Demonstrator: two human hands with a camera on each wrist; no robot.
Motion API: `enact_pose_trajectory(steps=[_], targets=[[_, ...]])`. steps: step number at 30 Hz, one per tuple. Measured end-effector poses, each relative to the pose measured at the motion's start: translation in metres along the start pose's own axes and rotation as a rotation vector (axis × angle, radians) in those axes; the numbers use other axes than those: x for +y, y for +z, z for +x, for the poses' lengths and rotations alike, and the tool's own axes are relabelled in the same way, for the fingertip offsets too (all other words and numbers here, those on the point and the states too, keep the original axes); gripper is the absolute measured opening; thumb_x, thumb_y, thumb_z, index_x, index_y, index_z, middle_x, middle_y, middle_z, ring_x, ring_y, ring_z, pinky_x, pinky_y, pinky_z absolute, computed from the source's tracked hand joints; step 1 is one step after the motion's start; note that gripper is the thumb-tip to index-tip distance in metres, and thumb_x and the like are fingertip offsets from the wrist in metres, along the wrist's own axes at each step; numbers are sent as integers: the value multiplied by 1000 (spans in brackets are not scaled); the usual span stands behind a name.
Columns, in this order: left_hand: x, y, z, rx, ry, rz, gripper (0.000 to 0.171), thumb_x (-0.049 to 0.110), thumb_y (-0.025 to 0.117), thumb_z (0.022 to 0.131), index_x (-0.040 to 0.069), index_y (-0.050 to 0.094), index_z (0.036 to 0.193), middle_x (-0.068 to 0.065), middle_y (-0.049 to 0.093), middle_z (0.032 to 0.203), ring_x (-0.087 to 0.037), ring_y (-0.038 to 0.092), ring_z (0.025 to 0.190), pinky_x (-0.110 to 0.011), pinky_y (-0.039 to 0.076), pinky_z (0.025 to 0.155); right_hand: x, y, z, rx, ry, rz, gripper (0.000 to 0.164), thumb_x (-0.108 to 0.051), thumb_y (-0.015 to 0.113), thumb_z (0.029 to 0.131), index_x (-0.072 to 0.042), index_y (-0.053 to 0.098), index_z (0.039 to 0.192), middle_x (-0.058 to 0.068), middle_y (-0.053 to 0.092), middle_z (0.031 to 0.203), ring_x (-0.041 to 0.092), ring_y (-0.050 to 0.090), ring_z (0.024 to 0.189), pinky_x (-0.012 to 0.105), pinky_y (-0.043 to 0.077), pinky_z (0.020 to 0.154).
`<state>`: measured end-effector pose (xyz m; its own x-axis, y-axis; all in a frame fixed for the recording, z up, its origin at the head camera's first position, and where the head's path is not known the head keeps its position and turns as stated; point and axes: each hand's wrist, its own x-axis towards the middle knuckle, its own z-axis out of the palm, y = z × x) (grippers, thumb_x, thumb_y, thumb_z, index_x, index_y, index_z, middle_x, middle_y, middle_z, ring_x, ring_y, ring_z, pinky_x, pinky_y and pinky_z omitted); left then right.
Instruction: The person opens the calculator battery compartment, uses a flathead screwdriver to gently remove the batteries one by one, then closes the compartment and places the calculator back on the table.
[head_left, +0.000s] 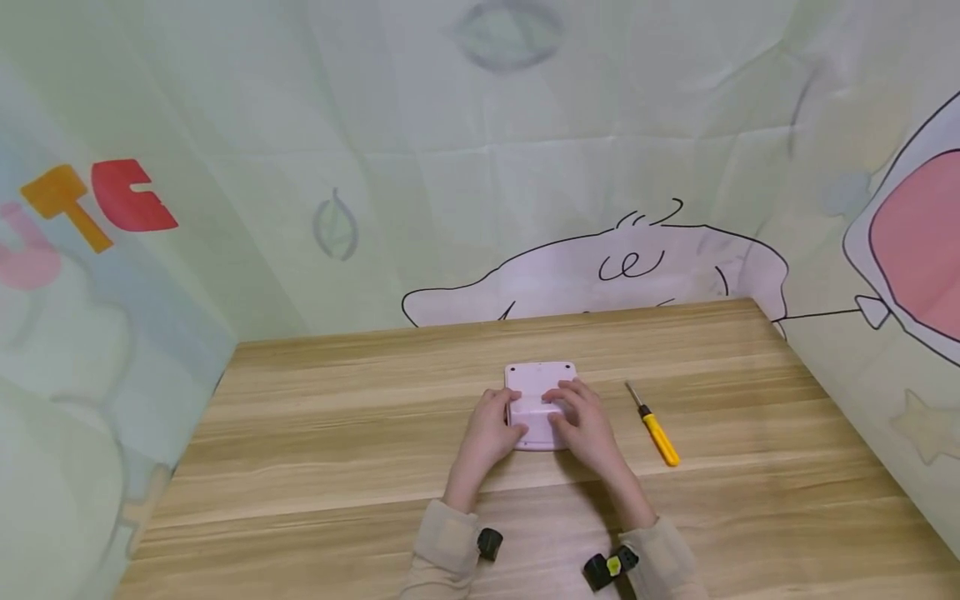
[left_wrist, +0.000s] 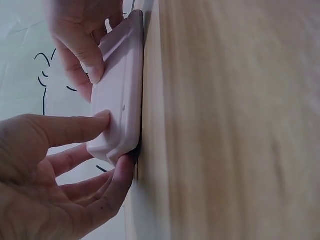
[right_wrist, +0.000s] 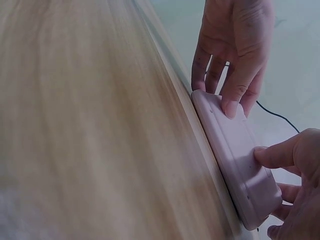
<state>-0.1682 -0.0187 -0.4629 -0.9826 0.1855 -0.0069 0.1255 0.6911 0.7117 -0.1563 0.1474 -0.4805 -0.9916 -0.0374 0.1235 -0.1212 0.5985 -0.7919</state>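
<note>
A pale pink calculator (head_left: 538,379) lies back side up on the wooden table, with dark round spots at its two far corners. On its left side my left hand (head_left: 489,427) grips the edge; in the left wrist view the thumb rests on the back and fingers curl round the corner of the case (left_wrist: 116,132). From the right, my right hand (head_left: 590,427) holds the opposite side. Its thumb presses on the back of the calculator (right_wrist: 235,142) in the right wrist view, with other fingers along the side edge. The face of the calculator is hidden underneath.
A screwdriver (head_left: 660,437) with a yellow handle lies to the right of my right hand, its tip pointing away. The wooden table (head_left: 337,417) ends at a printed cloth backdrop (head_left: 450,183) behind it. Both wrists carry small black cameras.
</note>
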Motion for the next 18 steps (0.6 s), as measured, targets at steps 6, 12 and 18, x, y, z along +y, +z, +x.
enact_pose_trajectory(steps=[6,12,18], targets=[[1,0,0,-5,-39,-11,49,8,75,77,3,60,124,-16,59,111,-25,56,95,-43,49,90,0,0,0,-12,8,11,23,-5,63,87,-12,66,108,20,48,141,43,28,141,64,18,113],[3,-1,0,4,-34,-11,49,7,75,76,2,61,122,-17,60,110,-27,57,96,-45,49,91,2,0,1,-12,6,2,24,-6,63,87,-13,66,110,19,47,142,42,26,142,64,18,114],[3,-1,-1,10,-25,-7,48,7,75,76,2,61,121,-17,60,109,-27,56,95,-45,48,90,1,0,0,-1,-14,-19,24,-5,64,86,-12,66,109,20,48,141,44,28,141,65,20,112]])
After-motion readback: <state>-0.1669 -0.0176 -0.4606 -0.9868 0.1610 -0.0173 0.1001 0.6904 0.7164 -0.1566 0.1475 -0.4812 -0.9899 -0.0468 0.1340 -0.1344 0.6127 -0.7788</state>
